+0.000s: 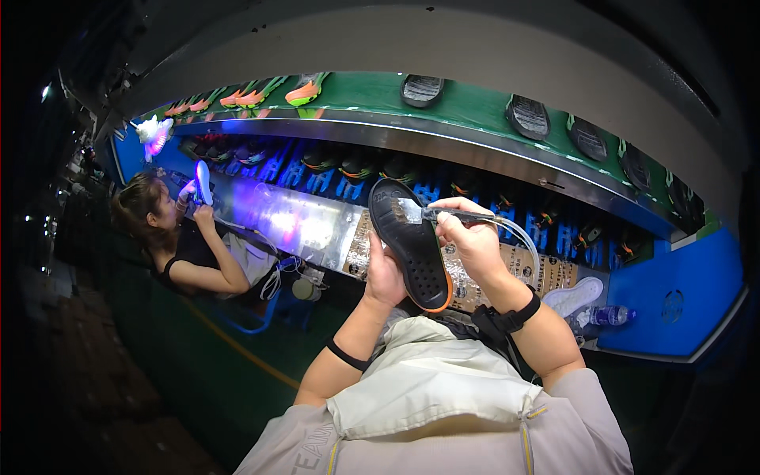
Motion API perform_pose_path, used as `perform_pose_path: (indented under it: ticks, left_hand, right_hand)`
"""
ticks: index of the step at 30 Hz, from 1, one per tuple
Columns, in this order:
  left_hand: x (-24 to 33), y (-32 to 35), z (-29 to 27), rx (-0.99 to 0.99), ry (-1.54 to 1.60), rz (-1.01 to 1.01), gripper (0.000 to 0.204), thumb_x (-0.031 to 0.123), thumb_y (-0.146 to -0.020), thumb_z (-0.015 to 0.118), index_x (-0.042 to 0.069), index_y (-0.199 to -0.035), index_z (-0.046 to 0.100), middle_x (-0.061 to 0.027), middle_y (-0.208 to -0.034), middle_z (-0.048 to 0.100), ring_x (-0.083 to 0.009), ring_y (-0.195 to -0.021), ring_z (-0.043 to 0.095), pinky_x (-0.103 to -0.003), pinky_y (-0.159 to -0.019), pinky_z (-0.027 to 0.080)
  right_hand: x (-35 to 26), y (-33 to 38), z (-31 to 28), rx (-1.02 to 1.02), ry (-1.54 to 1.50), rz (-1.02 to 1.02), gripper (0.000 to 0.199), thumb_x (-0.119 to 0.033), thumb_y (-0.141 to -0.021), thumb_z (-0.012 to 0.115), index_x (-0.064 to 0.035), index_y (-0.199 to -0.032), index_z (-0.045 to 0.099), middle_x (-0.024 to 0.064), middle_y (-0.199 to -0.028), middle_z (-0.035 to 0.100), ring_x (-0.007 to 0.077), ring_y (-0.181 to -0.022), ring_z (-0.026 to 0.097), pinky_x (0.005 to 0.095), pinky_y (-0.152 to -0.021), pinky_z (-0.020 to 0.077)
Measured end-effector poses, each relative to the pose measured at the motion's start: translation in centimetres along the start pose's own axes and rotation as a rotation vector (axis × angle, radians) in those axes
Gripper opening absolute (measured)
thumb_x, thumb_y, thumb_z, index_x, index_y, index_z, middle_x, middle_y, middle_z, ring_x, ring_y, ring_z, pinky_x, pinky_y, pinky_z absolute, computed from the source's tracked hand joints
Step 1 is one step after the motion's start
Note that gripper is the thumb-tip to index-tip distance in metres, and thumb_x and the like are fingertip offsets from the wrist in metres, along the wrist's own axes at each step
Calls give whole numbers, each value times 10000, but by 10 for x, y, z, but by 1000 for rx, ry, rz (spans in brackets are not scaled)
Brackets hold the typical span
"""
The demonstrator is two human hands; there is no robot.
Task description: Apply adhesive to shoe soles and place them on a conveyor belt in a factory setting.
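Note:
My left hand (383,275) is closed around the left edge of a black shoe sole (416,257) with an orange rim and rows of holes in its lower part. The sole tilts up in front of my lap. In my right hand (473,244) is a pen-like glue applicator (484,216), its tip against the sole's upper part. A clear hose (526,237) curves from its back end. Beside the tip lies a whitish, glossy patch (409,210) on the sole; whether it is glue or bristles I cannot make out.
A green conveyor belt (467,103) carries black soles and orange-green shoes. Below, several dark shoes stand on a blue-lit rack (317,180). A co-worker (182,237) at left holds a glowing sole (203,184). A white sole (571,296) and a bottle (611,315) lie at right.

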State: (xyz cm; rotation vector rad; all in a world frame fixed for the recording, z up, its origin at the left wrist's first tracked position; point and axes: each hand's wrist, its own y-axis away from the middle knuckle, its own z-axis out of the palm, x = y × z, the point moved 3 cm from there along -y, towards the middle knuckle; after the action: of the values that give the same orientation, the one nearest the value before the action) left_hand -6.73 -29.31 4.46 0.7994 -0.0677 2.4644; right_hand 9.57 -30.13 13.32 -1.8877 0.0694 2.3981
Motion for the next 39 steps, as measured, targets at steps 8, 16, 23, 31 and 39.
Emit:
perform_pose_path:
  ticks: [8, 16, 23, 31, 39]
  left_hand:
    - [2, 4, 11, 34, 42, 30, 807, 681, -1061, 205, 64, -1492, 495, -105, -1496, 546, -261, -1379, 518, -420, -1190, 380]
    - [19, -2, -15, 59, -99, 135, 724, 553, -1099, 156, 26, -1413, 540, -132, -1351, 639, -263, -1276, 586, -417, -1131, 430]
    - [25, 4, -9, 48, -121, 120, 800, 654, -1075, 126, 47, -1416, 521, -139, -1306, 655, -307, -1166, 647, -453, -1047, 505]
    - [12, 15, 17, 54, -61, 42, 830, 726, -1038, 202, 91, -1490, 486, -116, -1427, 586, -266, -1319, 569, -415, -1139, 446]
    - [28, 12, 14, 46, 88, 33, 785, 716, -1027, 299, 94, -1442, 538, -107, -1384, 620, -273, -1292, 587, -422, -1117, 473]
  right_hand:
    - [-3, -2, 25, 96, 64, -87, 186, -115, -949, 690, 4, -1086, 735, 9, -796, 680, 66, -747, 609, 235, -697, 489]
    - [-17, 23, 25, -184, 548, -98, 240, -129, -873, 723, -33, -1092, 740, 126, -832, 724, 172, -726, 680, 314, -691, 535]
    - [-47, 23, 10, -443, 570, -55, 190, -107, -904, 748, -28, -1076, 761, 73, -907, 746, 132, -817, 664, 303, -742, 542]
    - [-20, 11, 38, -35, 330, -452, 224, -77, -923, 738, 6, -1131, 736, 80, -976, 745, 125, -846, 668, 278, -760, 533]
    - [-11, 1, 33, -81, 185, -279, 230, -83, -905, 744, -8, -1123, 750, 104, -1001, 759, 181, -925, 714, 307, -830, 561]
